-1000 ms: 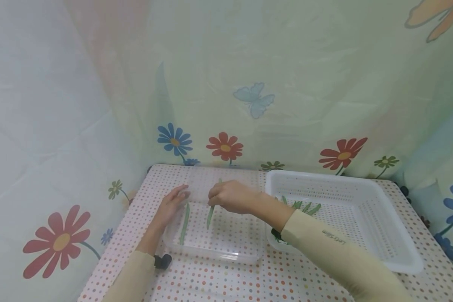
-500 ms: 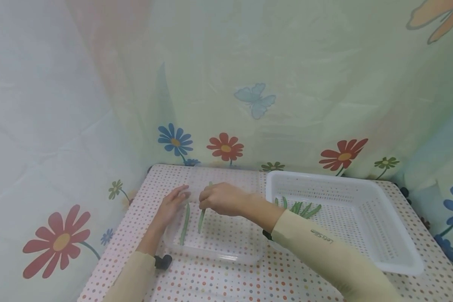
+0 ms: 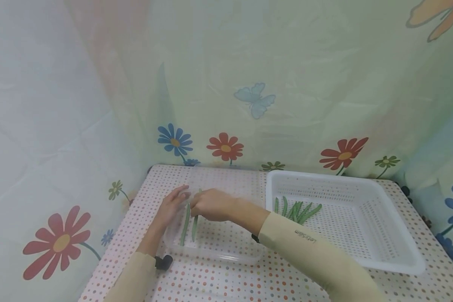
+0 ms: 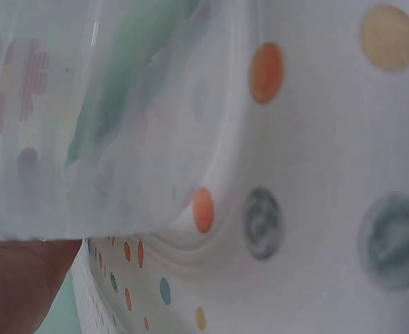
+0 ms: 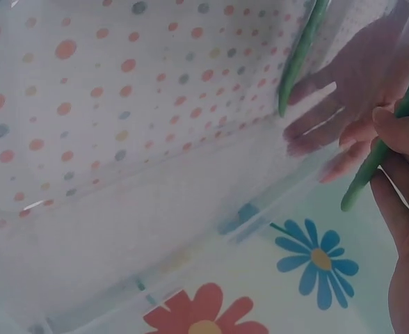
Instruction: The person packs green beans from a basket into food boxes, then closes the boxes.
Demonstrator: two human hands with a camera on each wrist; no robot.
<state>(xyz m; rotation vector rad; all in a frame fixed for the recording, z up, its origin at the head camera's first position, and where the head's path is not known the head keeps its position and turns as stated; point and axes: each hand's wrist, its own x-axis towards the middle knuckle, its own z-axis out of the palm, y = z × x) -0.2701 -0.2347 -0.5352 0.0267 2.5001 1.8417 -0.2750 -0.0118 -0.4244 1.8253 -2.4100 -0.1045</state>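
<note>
Your right hand (image 3: 211, 204) pinches one green bean (image 3: 194, 230) over the clear plastic container (image 3: 230, 256) near the table's (image 3: 219, 287) left edge, beside a second bean (image 3: 185, 226) lying inside. Your left hand (image 3: 170, 206), fingers extended, is at its left side.

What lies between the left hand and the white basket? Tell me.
In the head view: two green beans, one pinched by the right hand, plus that hand and most of the clear container.

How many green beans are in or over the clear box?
2. One bean lies in the clear box near the left hand; the right hand pinches another bean over it. Any behind the right hand may be hidden.
</note>
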